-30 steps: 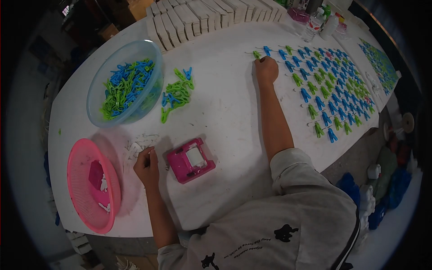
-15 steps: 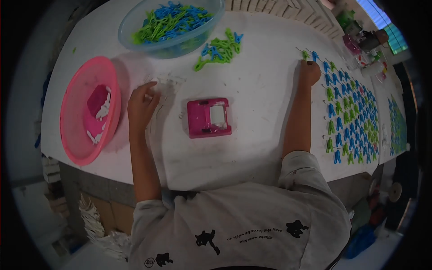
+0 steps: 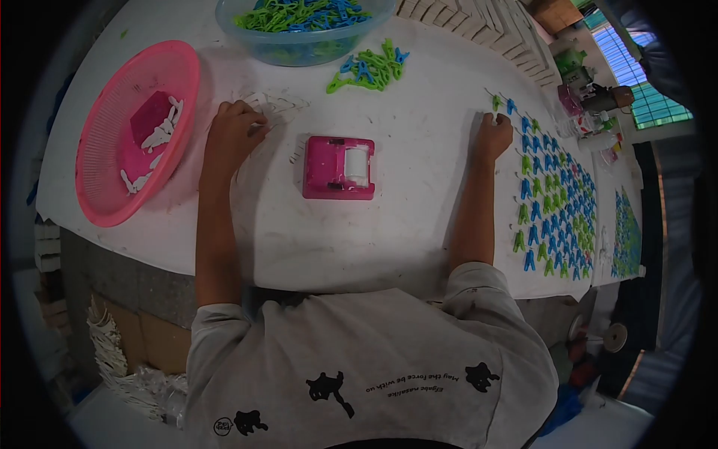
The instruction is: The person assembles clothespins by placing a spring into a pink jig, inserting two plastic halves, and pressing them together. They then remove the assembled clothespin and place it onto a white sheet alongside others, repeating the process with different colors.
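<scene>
My left hand (image 3: 235,136) rests on the white table (image 3: 299,247) beside some thin wire-like pieces (image 3: 280,105), its fingers curled in; what they hold, if anything, is hidden. My right hand (image 3: 494,138) is closed just below a green clip (image 3: 496,103) and a blue clip (image 3: 511,106) at the top left of the clip rows (image 3: 557,202); anything between its fingers is too small to make out. Between my hands sits a pink dispenser (image 3: 323,168) with a white roll (image 3: 357,165).
A pink basket (image 3: 188,112) with white pieces and a darker pink container stands at the left. At the back are a blue bowl (image 3: 299,51) of green and blue clips, a loose clip pile (image 3: 374,69) and stacked white pieces (image 3: 479,26). Bottles (image 3: 598,142) stand at the right.
The whole view has shifted. My right hand has drawn slightly down and left from the two top clips. The fingers of my left hand are more curled.
</scene>
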Demonstrator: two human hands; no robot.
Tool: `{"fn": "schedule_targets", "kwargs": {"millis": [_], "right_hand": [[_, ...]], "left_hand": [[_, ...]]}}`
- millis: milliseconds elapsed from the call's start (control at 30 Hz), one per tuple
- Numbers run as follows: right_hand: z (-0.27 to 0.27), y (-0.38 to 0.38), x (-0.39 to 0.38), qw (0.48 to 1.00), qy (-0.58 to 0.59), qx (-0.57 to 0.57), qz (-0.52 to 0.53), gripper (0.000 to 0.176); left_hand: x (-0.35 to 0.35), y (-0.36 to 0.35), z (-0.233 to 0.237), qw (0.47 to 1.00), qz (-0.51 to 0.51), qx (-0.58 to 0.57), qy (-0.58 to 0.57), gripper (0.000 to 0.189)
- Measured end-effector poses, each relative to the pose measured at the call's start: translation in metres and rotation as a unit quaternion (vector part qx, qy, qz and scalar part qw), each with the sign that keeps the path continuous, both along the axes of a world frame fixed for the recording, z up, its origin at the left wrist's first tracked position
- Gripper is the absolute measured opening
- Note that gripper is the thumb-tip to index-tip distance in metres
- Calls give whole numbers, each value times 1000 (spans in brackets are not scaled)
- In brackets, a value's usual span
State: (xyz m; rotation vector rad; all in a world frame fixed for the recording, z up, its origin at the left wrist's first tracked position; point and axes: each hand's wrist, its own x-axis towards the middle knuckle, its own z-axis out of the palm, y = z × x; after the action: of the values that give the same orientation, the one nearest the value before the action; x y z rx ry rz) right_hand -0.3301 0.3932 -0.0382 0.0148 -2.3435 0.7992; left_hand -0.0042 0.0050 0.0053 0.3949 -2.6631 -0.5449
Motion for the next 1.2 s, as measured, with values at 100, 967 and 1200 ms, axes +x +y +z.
{"fn": "schedule_targets", "kwargs": {"millis": [100,967,1200], "right_hand": [[7,-16,9,999,31,5,37,32],[102,-111,193,761,-186,50,619,20],[89,-117,195,756,-172,31,630,19]], "left_hand": [[4,0,3,1000,-10,14,3,17],[-9,102,19,816,-204,502,203,20],[-14,103,15,885,-195,369,206,13]]}}
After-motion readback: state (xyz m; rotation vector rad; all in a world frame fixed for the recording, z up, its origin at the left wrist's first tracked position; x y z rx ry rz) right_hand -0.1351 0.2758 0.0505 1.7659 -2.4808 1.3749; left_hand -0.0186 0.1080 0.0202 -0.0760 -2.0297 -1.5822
